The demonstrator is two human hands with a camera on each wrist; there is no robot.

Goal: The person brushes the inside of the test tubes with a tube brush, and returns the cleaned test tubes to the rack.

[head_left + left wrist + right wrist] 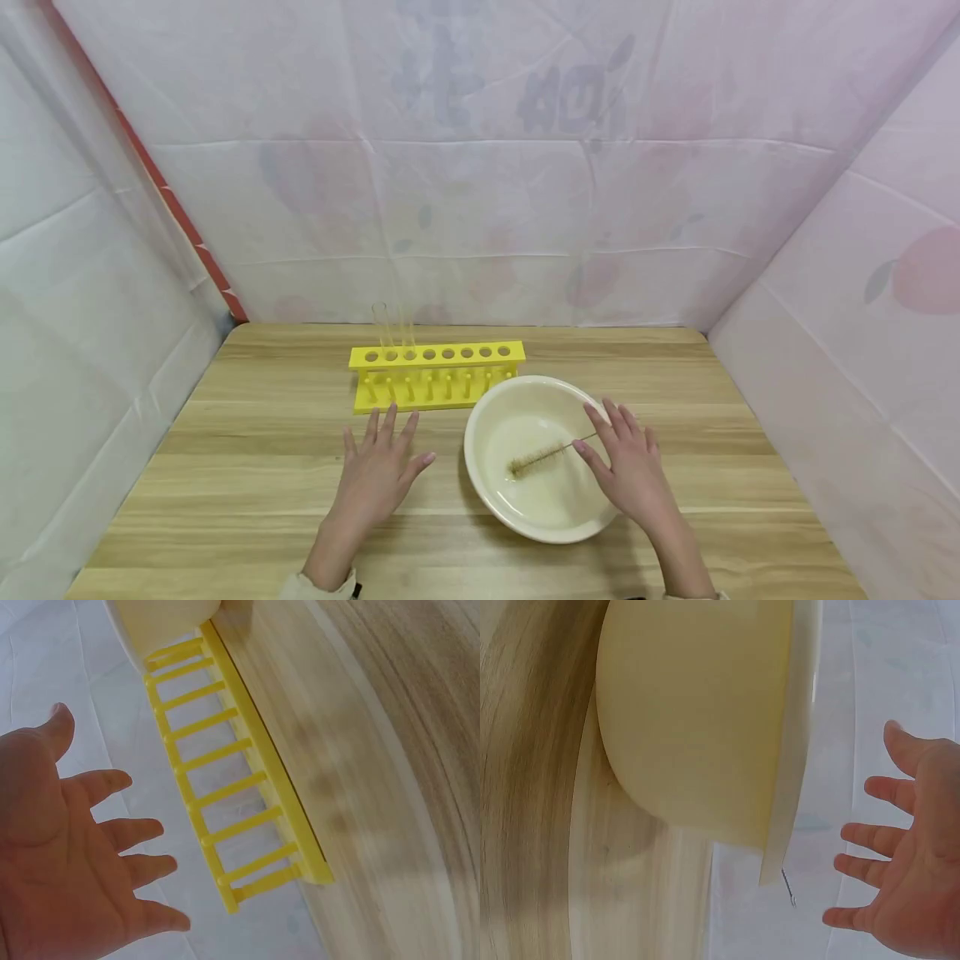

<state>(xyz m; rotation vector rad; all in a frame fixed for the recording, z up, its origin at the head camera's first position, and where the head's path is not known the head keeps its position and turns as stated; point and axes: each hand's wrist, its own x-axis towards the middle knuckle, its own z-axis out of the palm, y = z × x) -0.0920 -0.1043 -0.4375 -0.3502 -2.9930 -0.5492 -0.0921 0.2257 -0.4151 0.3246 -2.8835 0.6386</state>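
My left hand [377, 475] hovers with spread fingers in front of the yellow test tube rack [437, 356], holding nothing. Two clear glass test tubes [383, 327] stand upright in holes toward the rack's left end. Over the right rim of a cream basin [487, 492] is my right hand [633, 467], its fingers spread. A test tube brush [536, 459] with tan bristles lies in the basin, its wire handle running up to the right rim, partly behind my right hand. In the right wrist view the wire end [789, 889] pokes past the rim, apart from the fingers.
The basin stands on a wood-grain table [247, 450], just in front of the rack's right end. Pale cloth walls [480, 208] with faint prints enclose the table at the back and both sides. A red strip [161, 183] runs down the back left corner.
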